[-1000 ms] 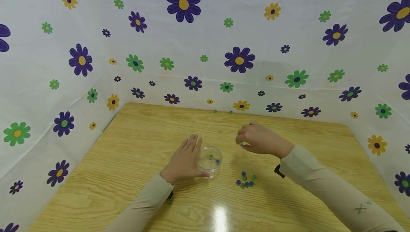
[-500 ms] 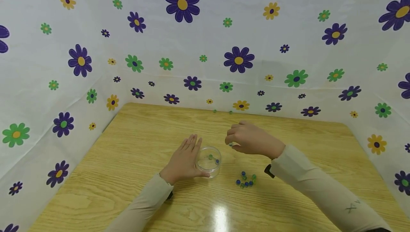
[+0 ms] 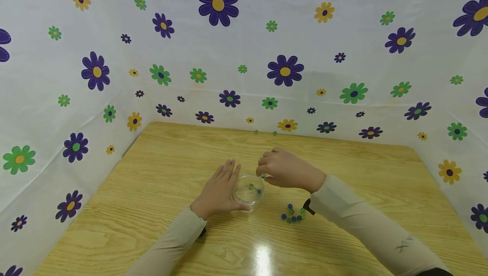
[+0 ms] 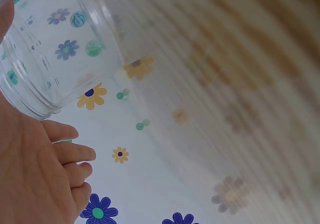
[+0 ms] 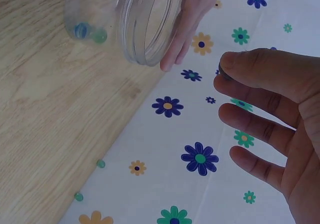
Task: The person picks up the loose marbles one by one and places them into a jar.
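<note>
A clear round jar (image 3: 248, 202) stands upright with its mouth up. Inside lie a green marble (image 3: 250, 186) and a blue marble (image 3: 259, 191). My left hand (image 3: 218, 192) rests against its left side, fingers straight, thumb along the front. In the left wrist view the jar sits between thumb and forefinger. Just right of the rim, my right hand (image 3: 287, 169) pinches a small marble (image 3: 263, 176) between thumb and forefinger; the other fingers (image 5: 257, 166) are loosely bent. That marble looks dark in the right wrist view, mostly hidden by the thumb.
Several blue and green marbles (image 3: 293, 218) lie loosely grouped on the wooden table (image 3: 183, 149), right of the jar. Two green marbles sit at the far edge, one left (image 3: 256, 132) and one right (image 3: 275, 133). A flower-print cloth (image 3: 244, 43) surrounds the table's back and sides.
My right hand has moved left with its pinched marble, from over the table to the jar's right rim. My left hand and the jar have stayed in place.
</note>
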Motion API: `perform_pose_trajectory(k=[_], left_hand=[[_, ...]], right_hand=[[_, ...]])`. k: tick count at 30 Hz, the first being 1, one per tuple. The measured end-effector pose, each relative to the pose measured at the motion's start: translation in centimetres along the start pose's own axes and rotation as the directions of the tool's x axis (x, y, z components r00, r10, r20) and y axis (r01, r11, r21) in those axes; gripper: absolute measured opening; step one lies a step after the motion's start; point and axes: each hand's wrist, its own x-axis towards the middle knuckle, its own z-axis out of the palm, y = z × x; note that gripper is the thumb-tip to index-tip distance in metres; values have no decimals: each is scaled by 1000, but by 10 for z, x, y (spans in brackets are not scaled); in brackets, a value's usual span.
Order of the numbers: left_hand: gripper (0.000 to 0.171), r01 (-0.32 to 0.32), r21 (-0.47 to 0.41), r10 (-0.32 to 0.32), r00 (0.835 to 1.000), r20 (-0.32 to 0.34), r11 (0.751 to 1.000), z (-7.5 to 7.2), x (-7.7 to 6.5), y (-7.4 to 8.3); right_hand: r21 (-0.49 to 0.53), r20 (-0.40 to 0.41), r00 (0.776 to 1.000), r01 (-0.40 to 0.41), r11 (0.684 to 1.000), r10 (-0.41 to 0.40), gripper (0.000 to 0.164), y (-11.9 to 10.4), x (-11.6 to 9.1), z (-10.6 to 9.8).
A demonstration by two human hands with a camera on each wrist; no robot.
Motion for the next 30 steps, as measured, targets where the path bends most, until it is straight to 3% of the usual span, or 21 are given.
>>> perform_pose_trajectory(k=[30], left_hand=[[119, -19, -6, 19, 1000, -22, 1000, 4, 0, -3]], right_hand=[[44, 104, 994, 17, 999, -22, 18, -14, 13, 26]])
